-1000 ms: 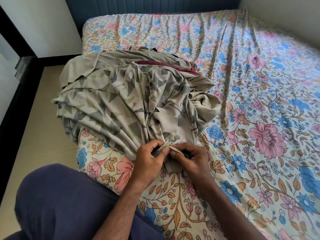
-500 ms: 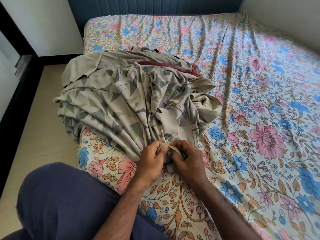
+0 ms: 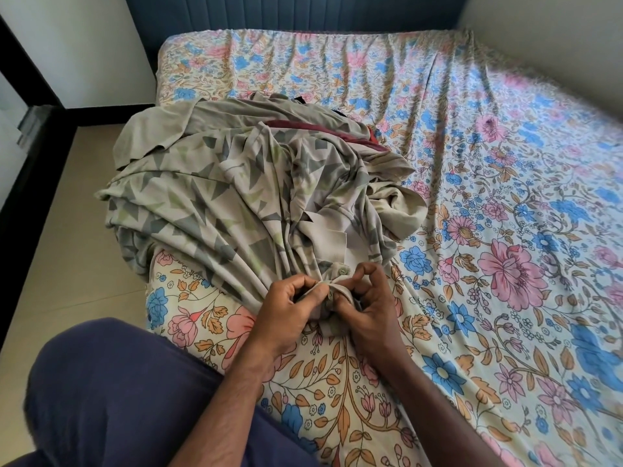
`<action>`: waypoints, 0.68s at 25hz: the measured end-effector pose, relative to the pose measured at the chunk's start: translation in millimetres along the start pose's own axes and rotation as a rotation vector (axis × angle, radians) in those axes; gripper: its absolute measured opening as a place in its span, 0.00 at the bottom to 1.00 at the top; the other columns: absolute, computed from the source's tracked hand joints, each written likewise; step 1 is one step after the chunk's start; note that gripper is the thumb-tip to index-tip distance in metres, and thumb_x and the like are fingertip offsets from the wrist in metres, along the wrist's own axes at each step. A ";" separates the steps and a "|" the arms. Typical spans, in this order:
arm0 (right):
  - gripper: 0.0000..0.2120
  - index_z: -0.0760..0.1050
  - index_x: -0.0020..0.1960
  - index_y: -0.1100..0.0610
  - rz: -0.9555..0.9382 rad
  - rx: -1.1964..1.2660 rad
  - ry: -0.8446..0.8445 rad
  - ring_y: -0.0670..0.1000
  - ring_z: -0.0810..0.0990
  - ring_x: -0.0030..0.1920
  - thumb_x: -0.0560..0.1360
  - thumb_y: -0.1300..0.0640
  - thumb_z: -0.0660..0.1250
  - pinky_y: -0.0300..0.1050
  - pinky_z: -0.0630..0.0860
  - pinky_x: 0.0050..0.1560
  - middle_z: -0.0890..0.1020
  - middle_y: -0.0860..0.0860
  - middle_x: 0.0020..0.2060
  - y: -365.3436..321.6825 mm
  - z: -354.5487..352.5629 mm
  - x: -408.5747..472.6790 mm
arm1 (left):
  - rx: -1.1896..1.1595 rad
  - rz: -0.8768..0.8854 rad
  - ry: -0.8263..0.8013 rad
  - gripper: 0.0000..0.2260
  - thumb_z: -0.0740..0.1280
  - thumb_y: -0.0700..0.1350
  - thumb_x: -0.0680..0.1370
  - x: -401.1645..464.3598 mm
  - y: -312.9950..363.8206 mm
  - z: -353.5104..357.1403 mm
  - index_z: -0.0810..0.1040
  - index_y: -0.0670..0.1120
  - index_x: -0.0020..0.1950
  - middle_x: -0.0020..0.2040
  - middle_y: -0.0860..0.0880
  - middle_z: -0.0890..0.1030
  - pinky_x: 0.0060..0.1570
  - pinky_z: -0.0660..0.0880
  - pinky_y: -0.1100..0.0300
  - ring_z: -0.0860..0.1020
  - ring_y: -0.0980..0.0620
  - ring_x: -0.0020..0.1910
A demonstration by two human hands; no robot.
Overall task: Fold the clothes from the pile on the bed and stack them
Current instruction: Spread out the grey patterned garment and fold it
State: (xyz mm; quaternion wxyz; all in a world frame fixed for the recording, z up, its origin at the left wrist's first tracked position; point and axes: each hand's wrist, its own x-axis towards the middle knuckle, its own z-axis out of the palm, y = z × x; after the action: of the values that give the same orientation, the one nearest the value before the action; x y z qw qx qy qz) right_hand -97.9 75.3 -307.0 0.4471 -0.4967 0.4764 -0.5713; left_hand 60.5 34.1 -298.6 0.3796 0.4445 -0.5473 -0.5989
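Shifted only slightly since a second ago: right hand [image 3: 365, 311] now with index finger and thumb raised off the cloth in a loose ring, remaining fingers curled against the button placket; left hand [image 3: 286, 310] pinching the same strip of the patterned shirt [image 3: 209, 210], as before. Gathered near the left edge of the bed [image 3: 505, 214], close in front of the person, with the shirt draped over a pile of clothes [image 3: 236, 116]. Mostly buried beneath it: a plain grey garment, a maroon edge [image 3: 323, 128] and a scrap of black, too covered to name or count with certainty. Two buttons [image 3: 343, 270] visible on the placket, one just above the hands and one between them. Two hands, both forearms bare; one knee in dark blue trousers [image 3: 111, 392] at lower left, cut off by the frame. Floral sheet in pink, blue and orange, wrinkled towards a dark blue padded headboard [image 3: 303, 11]; pale walls, beige tiled floor [image 3: 60, 247] on the left.
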 end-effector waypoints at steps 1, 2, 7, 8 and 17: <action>0.15 0.65 0.55 0.54 -0.003 -0.001 0.002 0.61 0.82 0.39 0.76 0.63 0.70 0.57 0.81 0.40 0.84 0.63 0.44 -0.2 0.3 0.2 | -0.004 -0.010 -0.017 0.06 0.72 0.46 0.79 -0.1 -0.3 -2.1 0.85 0.44 0.49 0.45 0.44 0.86 0.53 0.82 0.49 0.84 0.42 0.49; 0.15 0.65 0.55 0.55 -0.006 -0.008 0.007 0.59 0.82 0.38 0.76 0.62 0.70 0.55 0.80 0.39 0.84 0.62 0.43 -0.3 0.5 0.5 | 0.007 -0.018 -0.030 0.05 0.74 0.46 0.78 -0.2 0.3 -3.5 0.85 0.45 0.49 0.45 0.43 0.86 0.53 0.82 0.46 0.84 0.40 0.49; 0.16 0.64 0.56 0.61 0.008 -0.044 0.020 0.55 0.83 0.37 0.77 0.74 0.66 0.49 0.81 0.37 0.85 0.61 0.42 0.9 2.4 1.6 | 0.067 -0.033 -0.079 0.05 0.69 0.41 0.81 0.3 1.8 -4.8 0.85 0.48 0.50 0.45 0.46 0.86 0.53 0.82 0.50 0.84 0.47 0.48; 0.15 0.65 0.55 0.60 0.011 -0.046 0.030 0.55 0.83 0.36 0.77 0.74 0.67 0.49 0.80 0.37 0.85 0.61 0.41 0.3 3.6 1.7 | 0.077 -0.031 -0.098 0.05 0.69 0.42 0.81 0.2 1.2 -5.8 0.85 0.49 0.50 0.45 0.46 0.86 0.54 0.82 0.49 0.84 0.46 0.49; 0.08 0.81 0.50 0.59 0.008 -0.146 -0.079 0.56 0.86 0.43 0.76 0.70 0.72 0.53 0.83 0.44 0.86 0.55 0.43 -2.5 -11.8 11.6 | -0.037 -0.023 -0.163 0.06 0.68 0.41 0.78 -6.0 11.5 -12.3 0.84 0.47 0.43 0.39 0.47 0.81 0.45 0.76 0.63 0.79 0.53 0.42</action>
State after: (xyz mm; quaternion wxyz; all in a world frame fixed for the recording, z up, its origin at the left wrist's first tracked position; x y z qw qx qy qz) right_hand -110.9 65.5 -303.6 0.4305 -0.5482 0.5007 -0.5133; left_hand 73.7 34.5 -286.6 0.3352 0.3933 -0.5602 -0.6474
